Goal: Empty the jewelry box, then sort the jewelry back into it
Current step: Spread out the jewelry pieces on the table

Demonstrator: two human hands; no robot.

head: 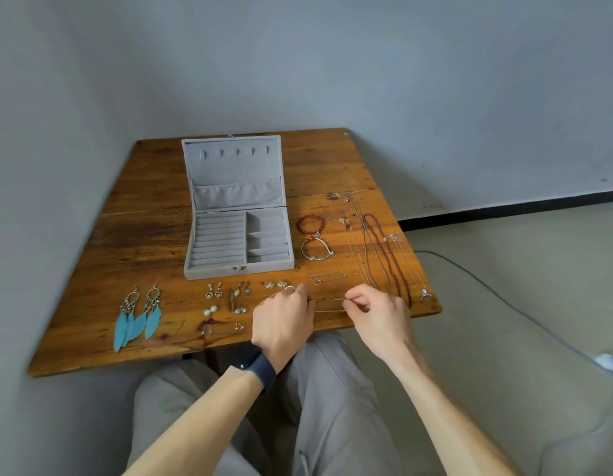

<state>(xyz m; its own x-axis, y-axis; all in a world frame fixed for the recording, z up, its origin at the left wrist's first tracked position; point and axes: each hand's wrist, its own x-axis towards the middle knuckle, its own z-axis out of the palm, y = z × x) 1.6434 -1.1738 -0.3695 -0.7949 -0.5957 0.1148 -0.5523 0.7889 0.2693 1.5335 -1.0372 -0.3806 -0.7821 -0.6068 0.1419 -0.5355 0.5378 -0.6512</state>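
The grey velvet jewelry box (215,269) stands open on the wooden table, its ring rolls and side compartments bare. Jewelry lies spread around it: blue feather earrings (136,319) at the left, small earring pairs (229,297) in front of the box, a red bead bracelet (309,224) and a cord bracelet (316,250) to its right, and long necklaces (387,255) further right. Near the front edge, my left hand (284,317) and my right hand (377,312) each pinch an end of a thin silver chain (329,304) stretched between them.
The table (143,235) sits in a corner between grey walls. A small silver chain bracelet (327,278) lies just beyond my hands. A grey cable (470,273) runs over the floor at the right. My knees are under the table's front edge.
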